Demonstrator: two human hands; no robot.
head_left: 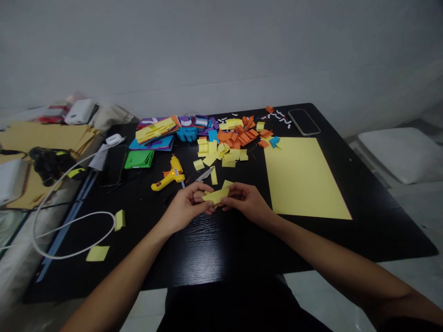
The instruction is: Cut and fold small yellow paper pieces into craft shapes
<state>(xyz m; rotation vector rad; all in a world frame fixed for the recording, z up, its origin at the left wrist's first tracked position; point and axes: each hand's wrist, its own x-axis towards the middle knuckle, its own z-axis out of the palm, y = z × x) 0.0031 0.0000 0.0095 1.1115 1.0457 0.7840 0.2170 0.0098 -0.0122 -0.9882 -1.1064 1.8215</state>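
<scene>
Between my two hands is a yellow paper strip (217,195), raised a little above the black table. My left hand (188,203) pinches its left end with the thumb on top. The right end is gripped by my right hand (247,200), thumb and fingers closed on it. Another yellow paper edge shows behind the strip, near the right fingers. Just beyond my hands lie scissors (205,174), their handles partly hidden by my left hand. A narrow yellow strip (213,175) rests beside the blades, and a pile of yellow paper pieces (221,154) spreads farther back.
A yellow glue gun (171,174) lies left of the scissors. Orange paper pieces (242,133) and stacked coloured paper (157,133) sit at the back. To the right are a large yellow sheet (308,180) and a phone (304,122). A white cable (74,177) loops over the left side.
</scene>
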